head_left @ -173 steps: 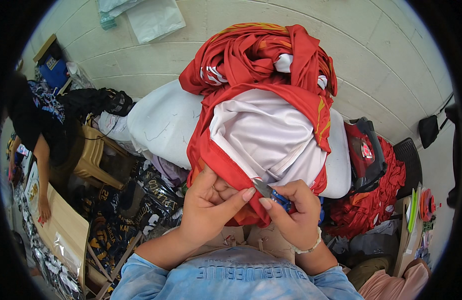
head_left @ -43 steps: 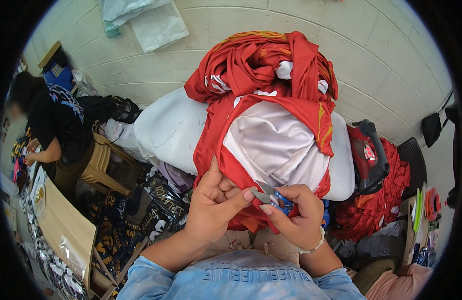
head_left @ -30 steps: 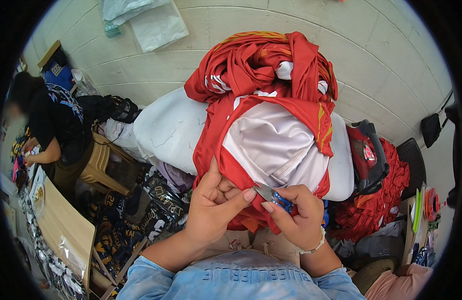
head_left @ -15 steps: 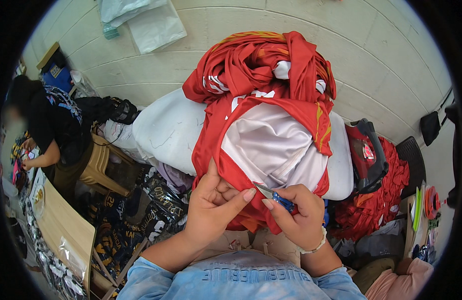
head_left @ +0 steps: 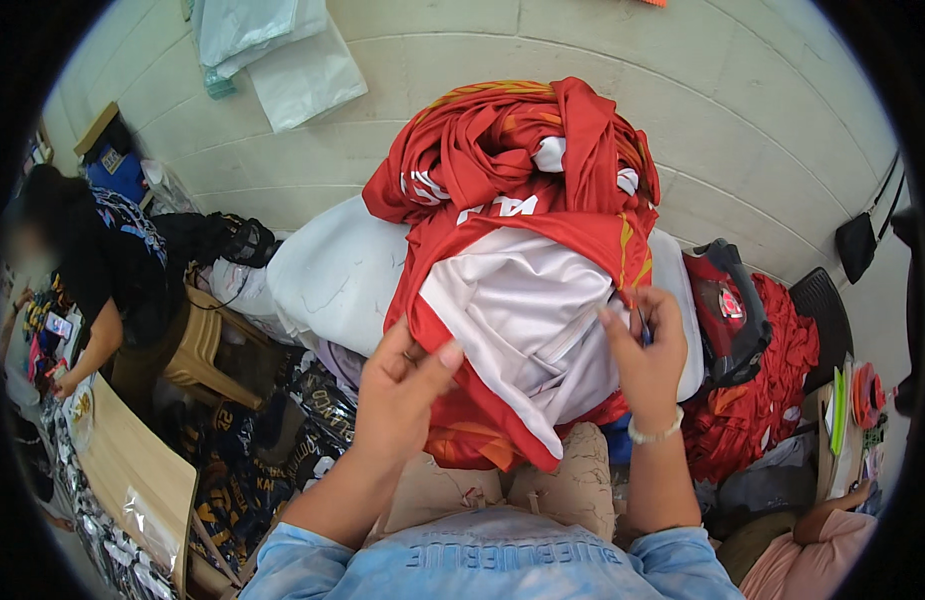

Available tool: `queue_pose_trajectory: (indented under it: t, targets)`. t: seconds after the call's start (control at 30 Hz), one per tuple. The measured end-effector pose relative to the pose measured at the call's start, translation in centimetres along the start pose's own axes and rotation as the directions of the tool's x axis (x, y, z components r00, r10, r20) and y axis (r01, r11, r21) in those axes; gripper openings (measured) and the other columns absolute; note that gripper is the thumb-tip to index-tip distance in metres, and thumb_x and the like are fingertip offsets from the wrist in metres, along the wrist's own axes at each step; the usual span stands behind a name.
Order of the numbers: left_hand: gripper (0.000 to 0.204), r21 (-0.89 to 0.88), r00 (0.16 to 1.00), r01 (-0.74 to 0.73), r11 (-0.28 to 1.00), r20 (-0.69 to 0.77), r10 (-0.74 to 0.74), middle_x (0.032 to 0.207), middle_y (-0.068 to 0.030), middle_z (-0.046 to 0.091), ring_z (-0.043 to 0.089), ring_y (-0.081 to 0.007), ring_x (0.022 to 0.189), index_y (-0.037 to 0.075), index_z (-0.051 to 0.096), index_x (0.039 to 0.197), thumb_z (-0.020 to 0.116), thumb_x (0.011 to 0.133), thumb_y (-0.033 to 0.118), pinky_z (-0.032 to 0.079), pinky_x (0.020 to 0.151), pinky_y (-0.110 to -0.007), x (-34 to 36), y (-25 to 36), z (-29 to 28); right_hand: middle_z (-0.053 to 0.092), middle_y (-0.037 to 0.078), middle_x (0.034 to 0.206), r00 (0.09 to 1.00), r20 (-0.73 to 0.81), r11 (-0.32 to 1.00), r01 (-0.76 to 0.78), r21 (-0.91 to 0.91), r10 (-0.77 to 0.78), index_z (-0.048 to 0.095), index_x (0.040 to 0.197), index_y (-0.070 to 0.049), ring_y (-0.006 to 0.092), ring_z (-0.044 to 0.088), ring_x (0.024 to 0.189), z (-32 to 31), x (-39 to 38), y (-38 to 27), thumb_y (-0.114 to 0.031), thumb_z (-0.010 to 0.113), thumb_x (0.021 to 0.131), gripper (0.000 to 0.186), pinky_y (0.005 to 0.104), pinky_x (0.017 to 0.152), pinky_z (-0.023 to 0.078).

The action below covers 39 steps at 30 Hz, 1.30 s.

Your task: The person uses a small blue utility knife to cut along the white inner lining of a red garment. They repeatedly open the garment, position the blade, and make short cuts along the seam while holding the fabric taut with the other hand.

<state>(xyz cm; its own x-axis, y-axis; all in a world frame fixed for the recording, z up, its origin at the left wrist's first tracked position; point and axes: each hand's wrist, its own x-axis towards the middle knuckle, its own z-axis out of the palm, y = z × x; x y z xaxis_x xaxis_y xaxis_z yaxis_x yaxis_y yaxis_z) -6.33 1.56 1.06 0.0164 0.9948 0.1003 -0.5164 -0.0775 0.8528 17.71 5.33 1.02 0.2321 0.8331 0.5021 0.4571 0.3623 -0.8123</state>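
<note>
A red jersey with a white inner side lies turned open in front of me, joined to a heaped bundle of red fabric on a white padded board. My left hand grips the jersey's left edge, thumb over the cloth. At its right edge, my right hand has its fingers closed round small blue-handled thread snips. Most of the snips is hidden by the fingers, and whether these also pinch the cloth is unclear.
A red and grey appliance stands at the board's right end, by a red cloth pile. On the left are a plastic chair, dark printed garments, a wooden tabletop and a person in black. Another person's pink sleeve shows lower right.
My hands have moved apart: the left slid left along the jersey's edge, the right went up and right with the snips. The jersey's opening spreads wider, its lower edge hanging nearer me.
</note>
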Motion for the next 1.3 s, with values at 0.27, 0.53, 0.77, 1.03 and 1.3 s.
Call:
queue_pose_trajectory:
  t: [0.27, 0.53, 0.77, 1.03, 1.3]
  targets:
    - [0.031, 0.465, 0.974, -0.183, 0.866, -0.032, 0.222, 0.093, -0.0050, 0.059, 0.058, -0.0074, 0.081, 0.002, 0.053, 0.110, 0.068, 0.085, 0.011, 0.047, 0.065, -0.021, 6.7, 0.9, -2.0, 0.064, 0.010, 0.084, 0.993, 0.085, 0.980, 0.092, -0.177, -0.078, 0.063, 0.099, 0.003, 0.0146, 0.057, 0.071, -1.3, 3.4, 2.8, -0.008, 0.071, 0.077, 0.026, 0.0259, 0.066, 0.046]
    - [0.013, 0.789, 0.789, -0.557, 0.260, 0.405, 0.461, 0.079, -0.0171, 0.061, 0.058, -0.0361, 0.077, 0.002, 0.062, 0.085, 0.061, 0.081, 0.015, 0.046, 0.070, -0.044, 8.2, 3.3, 0.4, 0.062, 0.006, 0.086, 0.963, 0.219, 0.967, 0.193, -0.169, -0.154, 0.061, 0.105, 0.005, 0.0108, 0.057, 0.071, -6.6, 9.0, 3.5, -0.001, 0.057, 0.087, 0.019, 0.0244, 0.061, 0.046]
    - [0.043, 0.376, 0.842, -0.394, 0.839, 0.514, 0.165, 0.065, -0.0054, 0.055, 0.047, -0.0117, 0.062, 0.001, 0.058, 0.078, 0.051, 0.095, 0.040, 0.040, 0.057, -0.032, 6.3, 5.6, 5.3, 0.066, 0.010, 0.106, 0.873, 0.179, 0.798, 0.488, -0.354, -0.454, 0.057, 0.120, 0.000, 0.0189, 0.061, 0.099, -3.5, 26.1, -3.9, -0.016, 0.049, 0.096, 0.030, 0.0305, 0.089, 0.045]
    - [0.034, -0.674, 0.970, 0.082, 0.735, 0.222, 0.096, 0.102, -0.0072, 0.065, 0.063, -0.0184, 0.094, 0.006, 0.058, 0.110, 0.056, 0.092, 0.036, 0.051, 0.086, -0.035, 6.6, 6.8, 3.5, 0.064, 0.006, 0.099, 0.782, 0.324, 0.831, 0.555, 0.027, -0.533, 0.053, 0.130, -0.008, 0.0105, 0.061, 0.087, 7.7, 19.4, -9.8, -0.009, 0.051, 0.095, 0.035, 0.0239, 0.077, 0.048]
    - [0.036, -0.615, 0.986, 0.055, 0.786, -0.090, -0.140, 0.113, -0.0095, 0.063, 0.059, -0.0210, 0.105, 0.004, 0.058, 0.114, 0.062, 0.089, 0.030, 0.046, 0.097, -0.038, 5.7, 4.6, 2.1, 0.061, 0.006, 0.085, 0.938, 0.051, 0.920, 0.325, 0.221, -0.343, 0.063, 0.101, 0.005, 0.0104, 0.055, 0.072, 3.6, -0.3, -5.0, 0.003, 0.055, 0.088, 0.016, 0.0226, 0.064, 0.044]
